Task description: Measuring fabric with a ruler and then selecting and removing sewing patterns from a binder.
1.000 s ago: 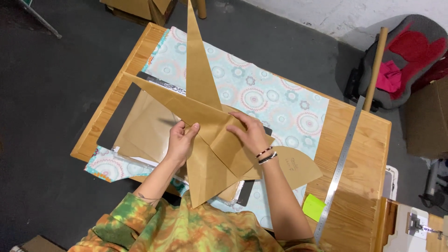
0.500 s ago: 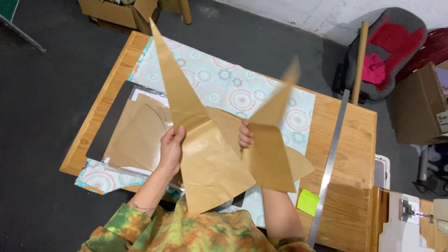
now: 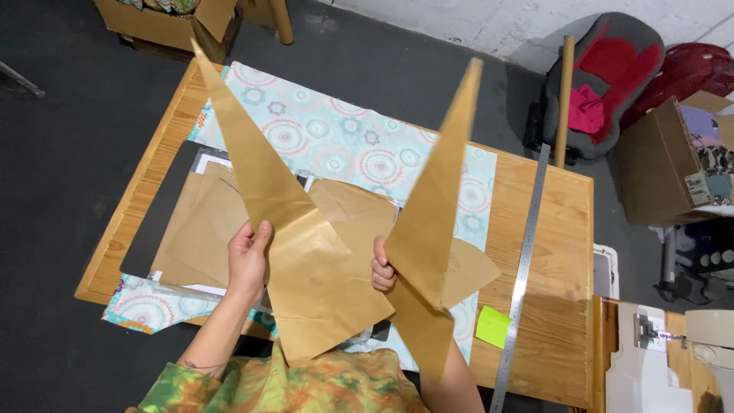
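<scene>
1. My fingers (image 3: pixel 256 237) on the left hand (image 3: pixel 246 264) are pinched on the left brown paper pattern piece (image 3: pixel 306 260), which rises to a long point at 11 o'clock; the fingers of my right hand (image 3: pixel 381 274) are curled and clamped on the right brown paper pattern piece (image 3: pixel 428 222), pointing to 1 o'clock.
2. Both pieces are lifted off the table (image 3: pixel 550 306), nearly touching at the middle.
3. I judge that a light grip near the wide ends, keeping the points from flopping, avoids creases.
4. Under them lie more flat brown paper pieces (image 3: pixel 206 229) on patterned turquoise fabric (image 3: pixel 336 141).
5. At 3 o'clock lies a long metal ruler (image 3: pixel 523 268), with a yellow-green sticky note (image 3: pixel 493 326) just beside it.
6. The floor is dark; a cardboard box (image 3: pixel 673 160) stands at 2 o'clock.
</scene>
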